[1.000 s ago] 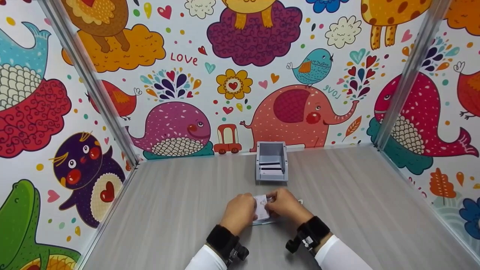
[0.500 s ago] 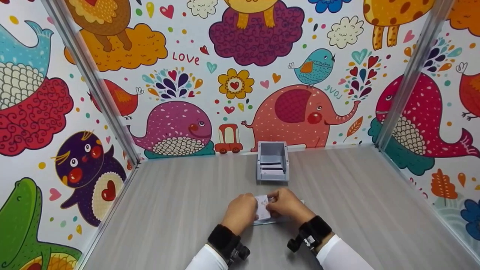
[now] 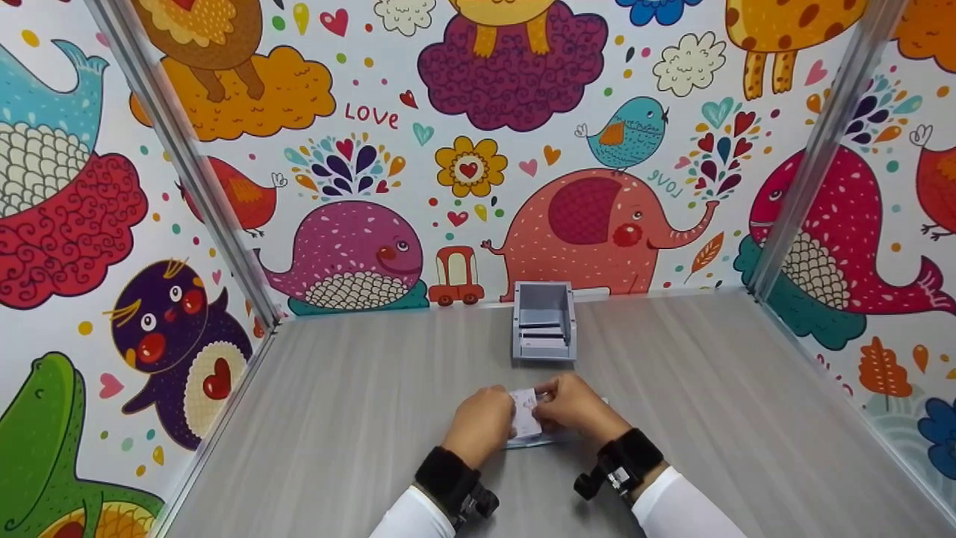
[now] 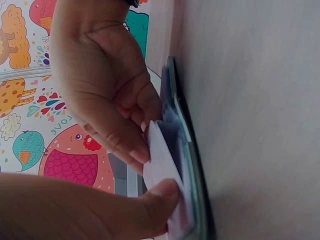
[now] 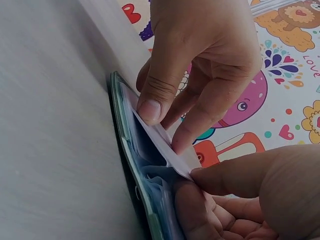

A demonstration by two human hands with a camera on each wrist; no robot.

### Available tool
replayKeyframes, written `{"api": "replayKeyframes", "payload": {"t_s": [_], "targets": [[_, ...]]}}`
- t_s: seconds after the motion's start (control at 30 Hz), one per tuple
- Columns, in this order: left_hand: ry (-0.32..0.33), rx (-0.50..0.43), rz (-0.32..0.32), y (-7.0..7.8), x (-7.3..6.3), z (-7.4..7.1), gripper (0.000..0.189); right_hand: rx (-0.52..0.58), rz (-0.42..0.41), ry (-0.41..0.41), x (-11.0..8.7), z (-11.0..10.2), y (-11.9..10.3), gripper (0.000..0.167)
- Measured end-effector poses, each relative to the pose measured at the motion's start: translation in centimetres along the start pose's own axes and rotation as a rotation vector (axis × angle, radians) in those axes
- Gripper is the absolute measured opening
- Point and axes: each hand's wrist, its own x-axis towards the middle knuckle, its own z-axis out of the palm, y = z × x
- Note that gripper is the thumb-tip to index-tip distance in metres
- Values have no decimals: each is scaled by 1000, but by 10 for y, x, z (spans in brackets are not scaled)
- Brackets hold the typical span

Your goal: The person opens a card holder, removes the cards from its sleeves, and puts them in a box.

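A white card (image 3: 526,415) lies partly over an open card holder (image 3: 529,444) on the table. My left hand (image 3: 482,418) grips the card along one long edge, its thumb (image 4: 166,190) flat on the card's face. My right hand (image 3: 571,407) pinches the card's other end, with thumb and forefinger at the mouth of a clear plastic sleeve (image 5: 170,215). In the right wrist view the card slants away from the holder's page, leaving a dark gap behind it. The holder's green cover edge (image 5: 120,115) shows under the sleeves.
A grey bin (image 3: 544,321) stands beyond the hands by the back wall, with several cards (image 3: 543,342) in its front part. Cartoon-printed walls (image 3: 463,90) enclose the table (image 3: 358,388) at the back and both sides.
The hands keep their hold, and the card shifts only very slightly to the right in the head view, much of it with the whole picture. The bin stays where it was.
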Motion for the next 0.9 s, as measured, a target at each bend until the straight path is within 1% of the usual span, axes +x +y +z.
{"api": "replayKeyframes", "payload": {"t_s": [0.1, 0.23, 0.43, 0.63, 0.8, 0.9], "targets": [[13, 0, 5, 0, 0, 0, 20, -9, -1, 11, 1, 0, 1, 36], [45, 4, 11, 0, -1, 1, 22, 2, 25, 27, 2, 0, 2, 22], [74, -2, 8, 1, -1, 2, 26, 39, 34, 15, 3, 0, 2, 29], [59, 11, -2, 1, -1, 3, 26, 37, 33, 1, 1, -2, 2, 32], [43, 14, 4, 2, 0, 4, 20, 33, 42, 23, 0, -4, -2, 36], [28, 3, -10, 2, 1, 4, 20, 54, 53, 43, 0, -4, -3, 36]]}}
